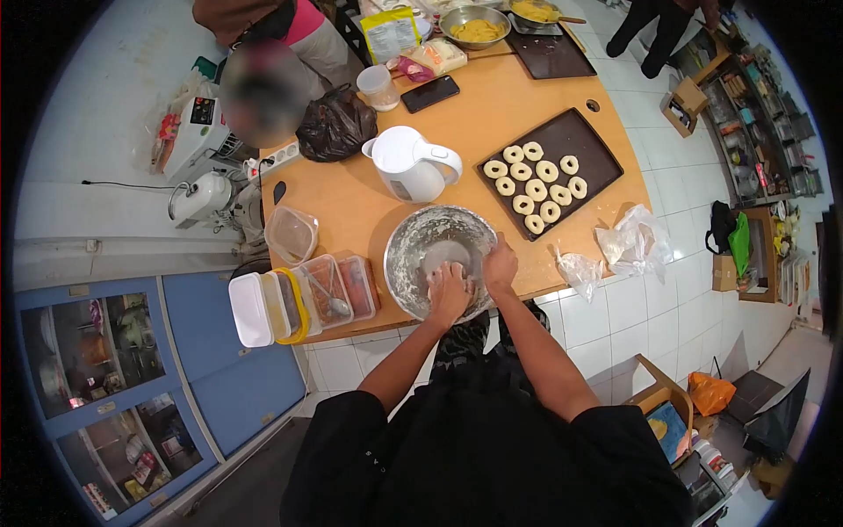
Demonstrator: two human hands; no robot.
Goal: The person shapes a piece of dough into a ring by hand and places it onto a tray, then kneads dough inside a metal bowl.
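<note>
A metal mixing bowl (406,255) sits at the front edge of the wooden table, its inner wall smeared with pale, floury residue. My left hand (448,292) reaches down inside, fingers stretched out and whitened at the tips, touching the pale, wet-looking contents (446,253) at the bottom. What lies under those fingers is hidden. On the bowl's right side, my right hand (500,265) is closed around the rim. Behind the bowl stands a white electric kettle (408,162). To the right, a dark baking tray (590,158) carries several ring-shaped dough pieces (536,189).
Plastic containers (327,290) line the table's left front. Plastic bags (634,241) lie at the right edge. Farther back are a black bag (337,125), a phone (430,94), a jar (378,88) and another tray (555,57). One person (307,35) is at the far left.
</note>
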